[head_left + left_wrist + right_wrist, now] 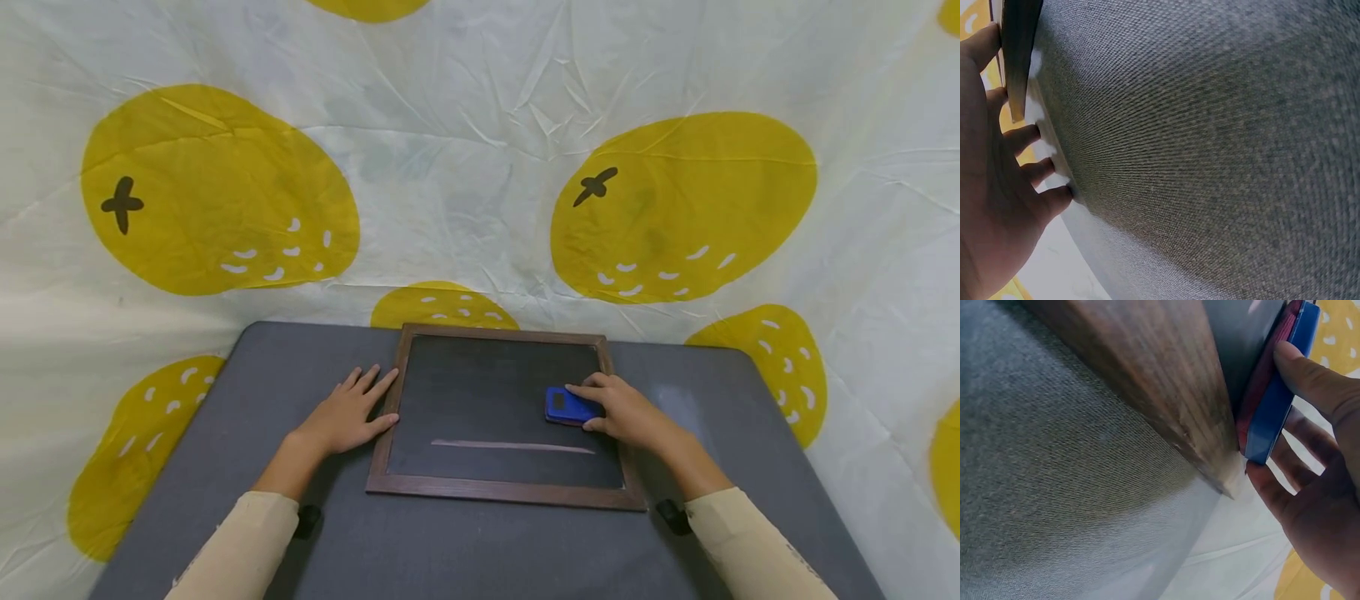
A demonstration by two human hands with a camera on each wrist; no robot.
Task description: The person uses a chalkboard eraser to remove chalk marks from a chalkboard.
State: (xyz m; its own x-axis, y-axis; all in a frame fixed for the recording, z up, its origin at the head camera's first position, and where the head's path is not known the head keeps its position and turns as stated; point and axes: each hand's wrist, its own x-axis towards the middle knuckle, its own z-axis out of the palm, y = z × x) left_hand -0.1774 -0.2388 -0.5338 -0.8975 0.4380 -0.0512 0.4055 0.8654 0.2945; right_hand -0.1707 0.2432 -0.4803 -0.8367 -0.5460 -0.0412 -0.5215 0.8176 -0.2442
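Observation:
A blackboard [480, 392] in a brown wooden frame lies on the grey table, with one pale chalk line [513, 447] across its lower part. My right hand [626, 410] grips a blue eraser [562, 404] by its edges, near the board's right side. In the right wrist view the eraser [1272, 412] shows a reddish pad turned to the board, thumb on one edge and fingers on the other. My left hand [348, 412] has its fingers spread, thumb and fingertips at the left side of the wooden frame [386, 446].
The grey table [480, 550] extends around the board on both sides and in front. Behind it hangs a white cloth [465, 200] printed with large yellow fruit shapes. A dark band [307, 522] is on the left wrist and another [672, 517] on the right.

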